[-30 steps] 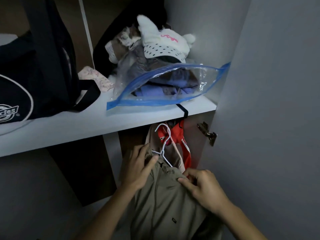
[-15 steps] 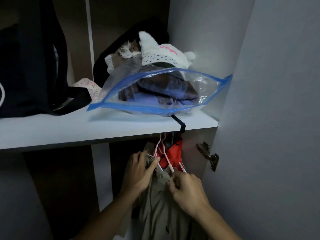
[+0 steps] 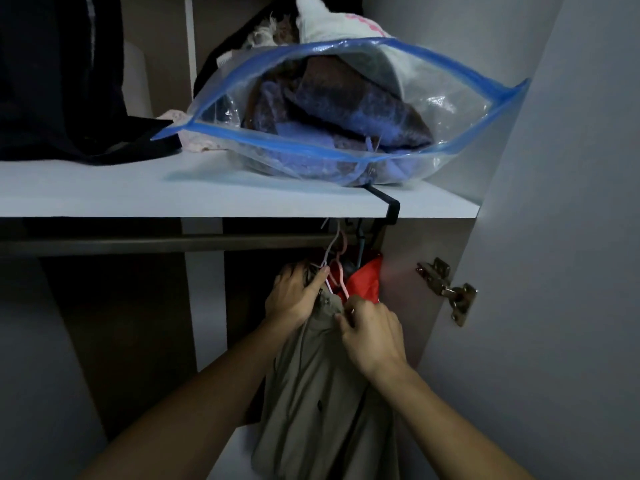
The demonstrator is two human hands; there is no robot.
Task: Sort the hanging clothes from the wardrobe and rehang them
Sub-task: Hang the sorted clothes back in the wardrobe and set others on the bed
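A khaki garment (image 3: 322, 393) hangs in front of me below the wardrobe's rail (image 3: 156, 242). My left hand (image 3: 294, 294) grips its top at the left shoulder, where a white hanger (image 3: 327, 258) rises toward the rail. My right hand (image 3: 372, 330) pinches the garment's collar at the right, beside a pink hanger (image 3: 341, 271). Behind my hands a red garment (image 3: 365, 278) hangs at the rail's right end. The hanger hooks are partly hidden under the shelf.
A white shelf (image 3: 104, 192) above the rail bears a blue-edged clear bag of clothes (image 3: 339, 109), a dark bag (image 3: 59, 81) and a white hat (image 3: 332, 19). A black hook (image 3: 391, 209) clips over the shelf's front edge. The open door's hinge (image 3: 446, 289) is to the right.
Both hands have risen with the khaki garment toward the rail. My right hand moved from the garment's shoulder up to its collar. My view has dropped below shelf level, showing the rail.
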